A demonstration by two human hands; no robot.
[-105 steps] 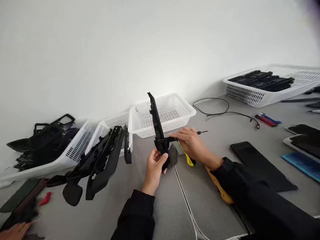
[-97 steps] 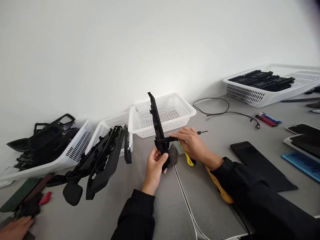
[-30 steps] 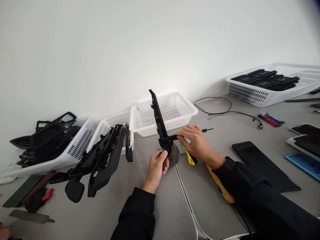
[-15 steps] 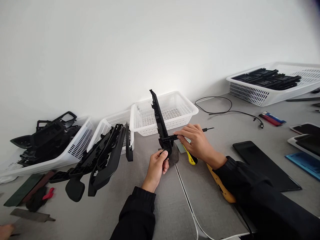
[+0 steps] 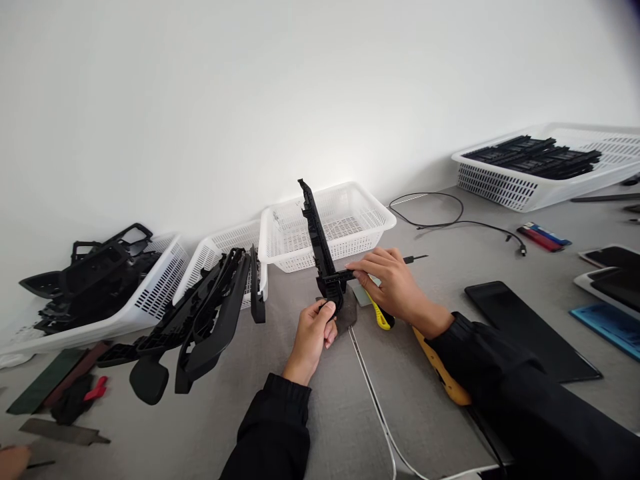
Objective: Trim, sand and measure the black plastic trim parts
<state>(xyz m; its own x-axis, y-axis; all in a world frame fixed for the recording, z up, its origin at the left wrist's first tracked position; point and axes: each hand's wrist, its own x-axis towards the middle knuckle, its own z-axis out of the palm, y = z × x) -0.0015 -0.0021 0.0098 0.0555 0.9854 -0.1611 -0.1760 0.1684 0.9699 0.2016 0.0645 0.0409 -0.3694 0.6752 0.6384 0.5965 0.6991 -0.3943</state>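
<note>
A: Start at the left edge. What's there?

B: A white basket (image 5: 160,280) piled with black frames (image 5: 107,263), then some long black pieces (image 5: 215,340) jutting towards us.

A: And the left hand?

B: The left hand (image 5: 311,337) is clamped on the lower end of a black strip (image 5: 317,241). The strip is held at a slant, its upper part in front of another basket (image 5: 290,260). I can't tell whether its foot touches the table (image 5: 280,413).

A: How would it handle?

B: Like moulded plastic, I'd guess: light, stiff along its length, a bit slippery in dry fingers. The small tabs (image 5: 305,213) up its edge look easiest to snap.

A: So where to hold it?

B: The thick lower end looks stoutest, though the far tip would probably wobble.

A: The right hand?

B: The right hand (image 5: 393,280) has its fingertips pinched on a black tool (image 5: 343,275), perhaps a caliper, set crosswise against the strip. Also light, I'd think; best gripped by its bar, clear of the thin rod (image 5: 420,257) poking out beyond.

A: Farther right?

B: A dark tablet (image 5: 530,330), lying flat.
</note>
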